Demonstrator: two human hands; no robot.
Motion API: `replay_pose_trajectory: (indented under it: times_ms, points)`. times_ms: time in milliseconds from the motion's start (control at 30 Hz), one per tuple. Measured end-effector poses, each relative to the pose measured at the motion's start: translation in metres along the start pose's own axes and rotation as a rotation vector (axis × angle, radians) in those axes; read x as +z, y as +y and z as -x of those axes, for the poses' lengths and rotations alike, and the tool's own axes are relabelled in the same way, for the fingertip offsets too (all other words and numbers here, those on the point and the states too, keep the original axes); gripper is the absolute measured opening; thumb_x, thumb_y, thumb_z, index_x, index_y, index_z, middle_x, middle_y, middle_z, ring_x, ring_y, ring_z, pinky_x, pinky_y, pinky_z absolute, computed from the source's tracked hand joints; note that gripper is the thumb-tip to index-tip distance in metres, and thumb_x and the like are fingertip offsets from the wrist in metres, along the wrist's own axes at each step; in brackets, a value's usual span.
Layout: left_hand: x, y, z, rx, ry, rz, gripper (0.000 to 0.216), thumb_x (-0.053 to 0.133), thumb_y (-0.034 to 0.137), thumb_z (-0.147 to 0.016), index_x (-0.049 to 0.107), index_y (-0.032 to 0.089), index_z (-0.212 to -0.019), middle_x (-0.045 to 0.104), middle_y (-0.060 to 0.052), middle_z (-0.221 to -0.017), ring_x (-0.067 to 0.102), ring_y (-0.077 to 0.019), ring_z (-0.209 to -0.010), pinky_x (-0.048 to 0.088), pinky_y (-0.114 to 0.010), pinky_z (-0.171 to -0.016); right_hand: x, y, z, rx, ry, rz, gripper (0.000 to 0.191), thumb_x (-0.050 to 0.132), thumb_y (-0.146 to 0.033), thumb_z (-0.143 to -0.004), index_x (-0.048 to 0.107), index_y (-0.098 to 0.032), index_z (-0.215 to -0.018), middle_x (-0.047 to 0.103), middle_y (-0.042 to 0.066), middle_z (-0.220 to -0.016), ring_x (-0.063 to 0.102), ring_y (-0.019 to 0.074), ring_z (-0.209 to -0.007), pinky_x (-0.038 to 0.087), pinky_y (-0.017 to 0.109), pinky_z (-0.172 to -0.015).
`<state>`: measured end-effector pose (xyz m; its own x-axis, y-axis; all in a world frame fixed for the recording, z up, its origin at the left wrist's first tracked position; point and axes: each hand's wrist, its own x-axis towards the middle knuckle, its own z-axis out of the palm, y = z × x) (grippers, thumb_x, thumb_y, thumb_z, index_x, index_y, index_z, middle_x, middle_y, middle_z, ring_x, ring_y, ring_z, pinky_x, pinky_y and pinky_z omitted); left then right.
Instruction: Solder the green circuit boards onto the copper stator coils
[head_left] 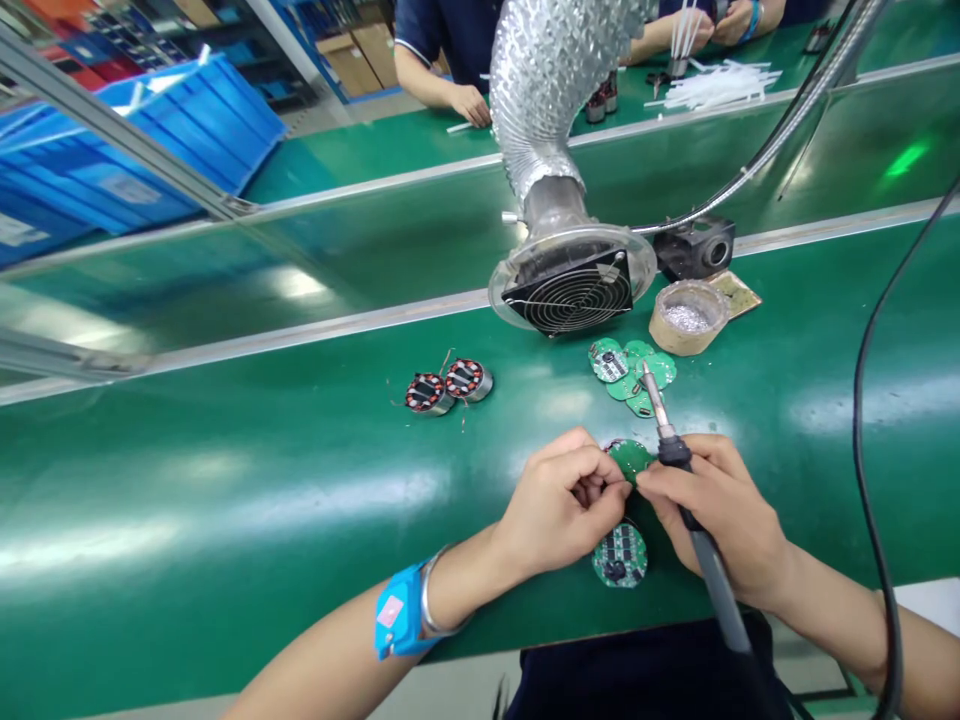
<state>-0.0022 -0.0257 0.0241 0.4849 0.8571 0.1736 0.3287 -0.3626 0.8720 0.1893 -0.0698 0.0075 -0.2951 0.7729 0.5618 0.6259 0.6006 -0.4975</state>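
Note:
My right hand (724,510) is closed around the dark handle of a soldering iron (701,545), whose metal tip points up and away over a small group of loose boards. Its thumb and forefinger meet close to my left fingertips. My left hand (566,495) is closed in a pinch at the lower edge of a round green circuit board (630,457); what lies between the fingertips is hidden. Red bits show at that board's left edge. Just below my hands, another round circuit board (619,556) lies with its dark components facing up.
Several green boards (630,385) overlap beyond the iron's tip. Behind them stand a round tub (679,335) with silvery contents and a black iron holder (697,250). A fume extractor fan (577,290) hangs above the bench. Two wound motor stators (466,380) sit left. A black cable (862,400) hangs right.

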Motion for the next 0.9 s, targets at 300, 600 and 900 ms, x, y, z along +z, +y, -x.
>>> replay_pose_trajectory:
  times_ms: [300,600,900]
  points:
    - [0.004,0.002,0.001,0.137,0.052,-0.161,0.007,0.062,0.008,-0.075,0.064,0.013,-0.070,0.055,0.001,-0.067,0.050,-0.0045,-0.051,0.041,-0.014,-0.048,-0.062,-0.021,0.003,0.081,-0.018,-0.074,0.041,0.053,-0.008,-0.086,0.060,-0.015,-0.125,0.062,0.007,-0.085,0.062,0.0169,-0.073,0.050,0.030,-0.058]
    - [0.002,0.003,0.000,0.187,0.052,-0.212,0.007,0.061,0.008,-0.075,0.063,0.014,-0.071,0.057,0.000,-0.068,0.053,-0.0063,-0.055,0.042,-0.016,-0.050,-0.061,-0.025,0.001,0.092,-0.068,-0.187,0.025,0.050,-0.005,-0.079,0.063,-0.012,-0.100,0.061,0.004,-0.072,0.057,0.0129,-0.060,0.049,0.027,-0.052]
    - [0.005,0.001,0.002,0.212,0.093,-0.302,0.007,0.061,0.010,-0.077,0.062,0.015,-0.072,0.057,0.001,-0.069,0.052,-0.0055,-0.054,0.040,-0.016,-0.048,-0.061,-0.025,-0.002,0.073,-0.105,-0.103,0.024,0.050,-0.006,-0.080,0.064,-0.014,-0.098,0.064,0.005,-0.073,0.064,0.0162,-0.067,0.052,0.031,-0.060]
